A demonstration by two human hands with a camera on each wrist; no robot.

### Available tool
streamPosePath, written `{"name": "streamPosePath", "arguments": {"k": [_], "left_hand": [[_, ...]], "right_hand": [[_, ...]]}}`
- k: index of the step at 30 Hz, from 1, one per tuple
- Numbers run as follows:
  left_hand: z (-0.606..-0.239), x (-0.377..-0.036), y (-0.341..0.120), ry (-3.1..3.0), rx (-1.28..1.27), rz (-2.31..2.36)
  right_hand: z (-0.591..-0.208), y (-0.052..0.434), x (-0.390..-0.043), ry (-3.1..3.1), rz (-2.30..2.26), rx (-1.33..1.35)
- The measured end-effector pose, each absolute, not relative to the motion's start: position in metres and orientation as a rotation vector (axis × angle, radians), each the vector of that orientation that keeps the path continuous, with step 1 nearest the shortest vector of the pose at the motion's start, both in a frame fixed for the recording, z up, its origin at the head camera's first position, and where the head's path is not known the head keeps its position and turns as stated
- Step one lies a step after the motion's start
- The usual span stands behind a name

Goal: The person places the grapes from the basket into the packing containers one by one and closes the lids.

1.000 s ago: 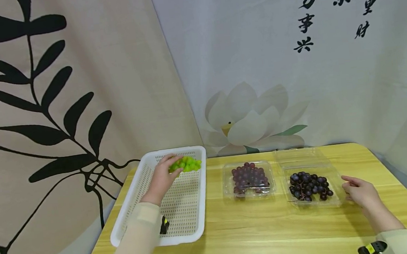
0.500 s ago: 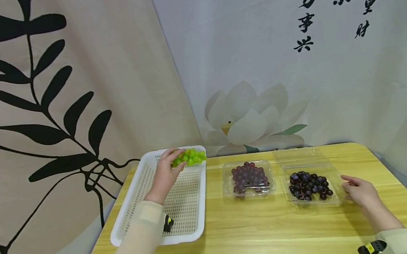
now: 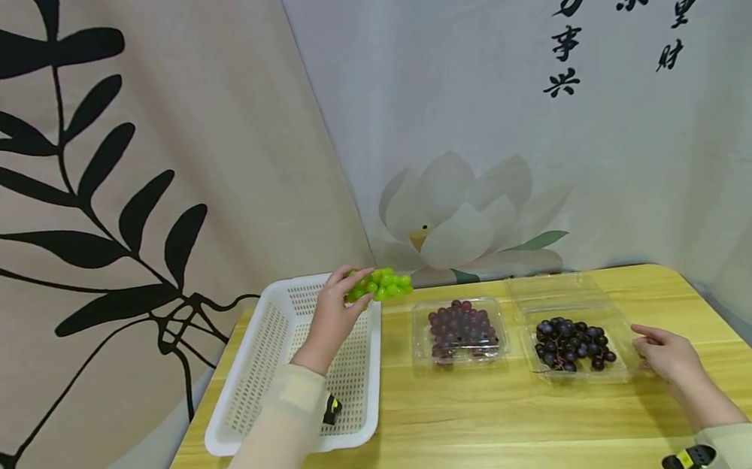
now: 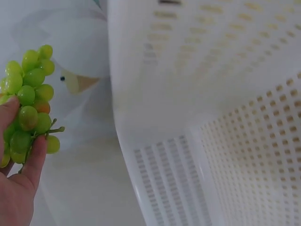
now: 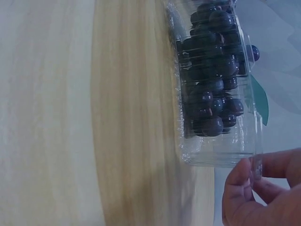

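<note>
A bunch of green grapes [image 3: 388, 285] hangs from my left hand [image 3: 331, 318], over the far right rim of the white basket [image 3: 377, 374]. In the left wrist view, my thumb and fingers grip the green grapes [image 4: 29, 89] near their stem. My right hand [image 3: 669, 356] is at the right side of a clear plastic box [image 3: 622, 362] holding black grapes [image 3: 572, 344]. The right wrist view shows thumb and fingers pinching the rim of that box [image 5: 221, 157], beside the dark grapes [image 5: 216, 89].
Between the basket and the black grapes sits a clear plastic box [image 3: 421, 347] of dark red grapes [image 3: 460, 328]. The lid [image 3: 551, 291] of the right-hand box lies folded back. A printed curtain [image 3: 472, 104] hangs behind the wooden table [image 3: 477, 436].
My left hand has lifted the green grapes from above the basket's inside and carried them right, past its far right rim. The right hand has stayed at the box.
</note>
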State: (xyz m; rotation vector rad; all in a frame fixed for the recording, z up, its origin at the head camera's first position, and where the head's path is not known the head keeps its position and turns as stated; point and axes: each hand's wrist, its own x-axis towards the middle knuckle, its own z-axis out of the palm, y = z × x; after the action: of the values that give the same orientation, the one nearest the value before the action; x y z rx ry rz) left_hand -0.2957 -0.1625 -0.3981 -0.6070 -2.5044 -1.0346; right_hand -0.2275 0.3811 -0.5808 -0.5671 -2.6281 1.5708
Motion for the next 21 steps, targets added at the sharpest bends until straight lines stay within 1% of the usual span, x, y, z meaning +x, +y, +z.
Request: {"name": "streamPosePath", "arguments": {"k": [13, 21], "left_hand": [[-0.391, -0.284, -0.107, -2.421, -0.637, -1.153], [-0.378, -0.279, -0.086, -2.408, -0.682, -1.121]], "right_hand": [[-0.575, 0.377, -0.228, -2.630, 1.599, -0.601], [-0.576, 0.379, -0.228, -2.620, 1.615, -0.584]]}}
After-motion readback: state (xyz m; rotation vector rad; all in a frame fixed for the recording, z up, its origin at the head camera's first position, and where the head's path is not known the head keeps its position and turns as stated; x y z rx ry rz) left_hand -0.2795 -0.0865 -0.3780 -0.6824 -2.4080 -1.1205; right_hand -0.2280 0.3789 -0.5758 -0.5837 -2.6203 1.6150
